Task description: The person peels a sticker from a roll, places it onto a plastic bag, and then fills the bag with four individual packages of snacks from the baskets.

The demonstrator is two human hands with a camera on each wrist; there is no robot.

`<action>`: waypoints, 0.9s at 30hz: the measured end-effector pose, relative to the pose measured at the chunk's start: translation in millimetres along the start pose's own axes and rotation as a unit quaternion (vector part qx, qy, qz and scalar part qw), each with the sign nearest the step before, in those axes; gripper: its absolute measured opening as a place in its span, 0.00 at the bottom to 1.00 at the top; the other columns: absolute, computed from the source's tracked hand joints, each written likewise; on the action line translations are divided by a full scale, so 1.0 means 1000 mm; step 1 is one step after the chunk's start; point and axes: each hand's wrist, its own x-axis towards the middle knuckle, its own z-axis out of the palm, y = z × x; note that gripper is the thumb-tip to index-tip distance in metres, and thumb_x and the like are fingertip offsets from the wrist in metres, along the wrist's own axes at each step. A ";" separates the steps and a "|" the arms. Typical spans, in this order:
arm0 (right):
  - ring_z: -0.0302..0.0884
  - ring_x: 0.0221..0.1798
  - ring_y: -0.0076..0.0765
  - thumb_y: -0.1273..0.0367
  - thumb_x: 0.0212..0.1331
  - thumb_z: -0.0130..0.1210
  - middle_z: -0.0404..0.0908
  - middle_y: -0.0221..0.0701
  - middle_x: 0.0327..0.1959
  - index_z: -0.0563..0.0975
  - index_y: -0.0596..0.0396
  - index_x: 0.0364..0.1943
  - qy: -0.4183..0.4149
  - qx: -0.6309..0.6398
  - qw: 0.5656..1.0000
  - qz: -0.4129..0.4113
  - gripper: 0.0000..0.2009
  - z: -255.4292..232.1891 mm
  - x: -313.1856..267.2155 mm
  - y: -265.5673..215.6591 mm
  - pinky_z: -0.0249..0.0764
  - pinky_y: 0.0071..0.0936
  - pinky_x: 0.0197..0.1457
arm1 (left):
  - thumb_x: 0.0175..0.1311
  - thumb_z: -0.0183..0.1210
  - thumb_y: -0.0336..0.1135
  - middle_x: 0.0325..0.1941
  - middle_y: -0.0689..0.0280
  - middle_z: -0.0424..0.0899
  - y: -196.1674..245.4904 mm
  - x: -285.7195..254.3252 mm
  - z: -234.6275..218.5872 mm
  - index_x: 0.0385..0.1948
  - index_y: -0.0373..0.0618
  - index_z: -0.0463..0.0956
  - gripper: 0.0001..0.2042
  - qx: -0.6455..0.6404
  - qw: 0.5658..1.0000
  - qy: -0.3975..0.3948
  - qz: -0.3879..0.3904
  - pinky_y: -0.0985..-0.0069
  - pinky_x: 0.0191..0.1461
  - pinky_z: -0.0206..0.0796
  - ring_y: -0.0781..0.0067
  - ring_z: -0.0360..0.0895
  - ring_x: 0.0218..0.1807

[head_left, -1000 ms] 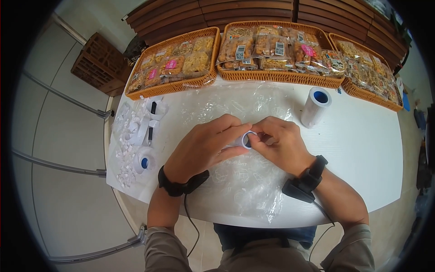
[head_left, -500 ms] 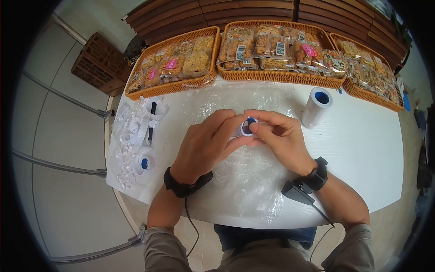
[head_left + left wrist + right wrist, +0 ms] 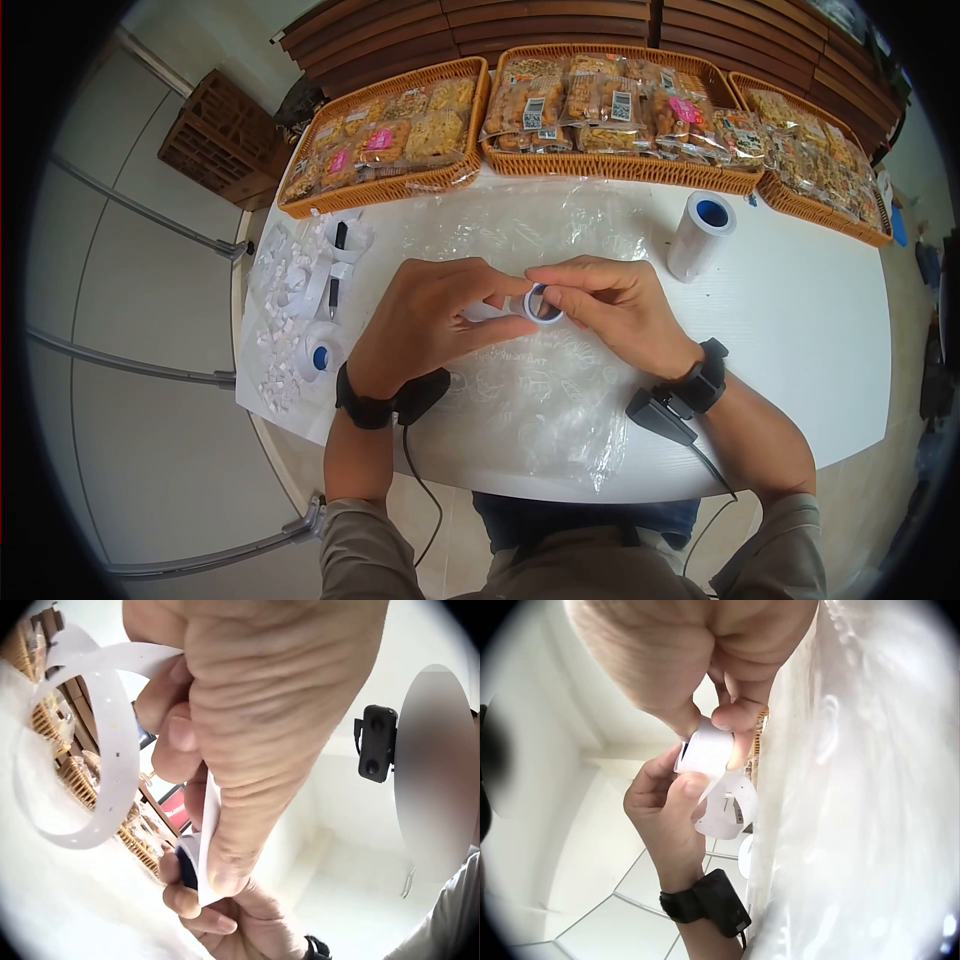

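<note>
Over the middle of the table, my right hand holds a small roll of white paper tape with a blue core. Its thumb is at the core's opening and its fingers lie around the outside. My left hand pinches the roll's paper from the other side, its thumb flat against the paper in the left wrist view. A loose white strip curls away in a wide loop beyond the left fingers. Beneath both hands lies a clear plastic sheet with faint printing.
Another white roll stands upright at the right. Paper scraps, a third blue-cored roll and black pens lie at the left. Wicker baskets of bagged snacks line the table's back edge.
The roll rose slightly, then came back down a little. My left hand has shifted left, its fingers now more spread, while my right hand stays on the roll.
</note>
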 end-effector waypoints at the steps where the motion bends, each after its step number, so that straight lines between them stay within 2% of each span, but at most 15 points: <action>1: 0.78 0.40 0.19 0.74 0.66 0.59 0.85 0.31 0.42 0.83 0.58 0.52 -0.010 -0.005 1.000 -0.009 0.12 0.000 0.000 0.002 0.75 0.18 0.44 | 0.51 0.75 0.36 0.26 0.67 0.83 0.001 0.000 -0.001 0.33 0.45 0.82 0.12 -0.009 1.000 -0.010 -0.014 0.76 0.30 0.71 0.68 0.82 0.27; 5: 0.80 0.44 0.23 0.75 0.67 0.57 0.85 0.34 0.44 0.83 0.59 0.51 -0.052 -0.033 0.998 -0.001 0.11 -0.003 0.000 0.000 0.77 0.21 0.48 | 0.49 0.75 0.34 0.28 0.65 0.86 -0.001 0.000 -0.005 0.30 0.44 0.85 0.10 -0.070 0.997 -0.029 -0.025 0.75 0.32 0.71 0.68 0.82 0.28; 13: 0.80 0.43 0.25 0.75 0.67 0.57 0.85 0.35 0.44 0.84 0.58 0.51 -0.101 -0.051 0.993 -0.014 0.11 -0.005 0.000 -0.005 0.77 0.23 0.47 | 0.46 0.77 0.32 0.27 0.68 0.87 -0.012 0.002 -0.007 0.28 0.47 0.87 0.09 -0.138 0.988 -0.059 -0.037 0.78 0.32 0.69 0.72 0.83 0.29; 16: 0.80 0.42 0.25 0.75 0.67 0.57 0.86 0.35 0.44 0.84 0.58 0.51 -0.103 -0.070 0.992 -0.019 0.11 -0.005 0.000 -0.006 0.77 0.24 0.47 | 0.44 0.78 0.34 0.27 0.70 0.87 -0.014 0.002 -0.006 0.29 0.48 0.87 0.11 -0.134 0.988 -0.059 -0.050 0.79 0.32 0.68 0.75 0.82 0.28; 19: 0.81 0.42 0.25 0.75 0.66 0.57 0.86 0.36 0.44 0.84 0.57 0.50 -0.097 -0.099 0.990 -0.039 0.11 -0.005 -0.001 -0.006 0.77 0.24 0.48 | 0.35 0.82 0.32 0.23 0.72 0.82 -0.011 0.002 -0.004 0.31 0.48 0.86 0.17 -0.104 0.990 -0.043 -0.084 0.85 0.31 0.63 0.83 0.77 0.27; 22: 0.82 0.44 0.25 0.75 0.66 0.58 0.87 0.36 0.45 0.83 0.58 0.52 -0.096 -0.151 0.983 -0.035 0.12 -0.004 -0.003 -0.013 0.77 0.23 0.49 | 0.32 0.83 0.34 0.22 0.75 0.78 -0.006 0.003 -0.004 0.41 0.49 0.86 0.26 -0.132 0.977 -0.044 -0.164 0.86 0.30 0.60 0.86 0.72 0.25; 23: 0.83 0.45 0.25 0.75 0.66 0.58 0.87 0.36 0.45 0.82 0.58 0.53 -0.096 -0.171 0.980 -0.029 0.12 -0.003 -0.003 -0.015 0.77 0.23 0.49 | 0.31 0.83 0.34 0.22 0.76 0.77 -0.005 0.003 -0.004 0.43 0.49 0.86 0.28 -0.135 0.976 -0.048 -0.164 0.85 0.30 0.59 0.86 0.70 0.25; 26: 0.83 0.46 0.23 0.75 0.67 0.58 0.87 0.35 0.45 0.78 0.59 0.52 -0.060 -0.056 0.996 0.031 0.11 0.003 -0.005 -0.012 0.78 0.22 0.48 | 0.30 0.83 0.35 0.22 0.76 0.75 -0.005 0.004 -0.003 0.49 0.50 0.85 0.33 -0.141 0.975 -0.063 -0.157 0.84 0.29 0.57 0.86 0.67 0.24; 27: 0.83 0.43 0.25 0.74 0.67 0.58 0.87 0.36 0.42 0.77 0.58 0.50 -0.062 -0.069 0.996 0.017 0.10 0.002 -0.005 -0.009 0.77 0.23 0.46 | 0.31 0.83 0.34 0.22 0.76 0.75 -0.006 0.004 -0.003 0.49 0.50 0.85 0.33 -0.141 0.976 -0.070 -0.149 0.83 0.28 0.56 0.85 0.67 0.24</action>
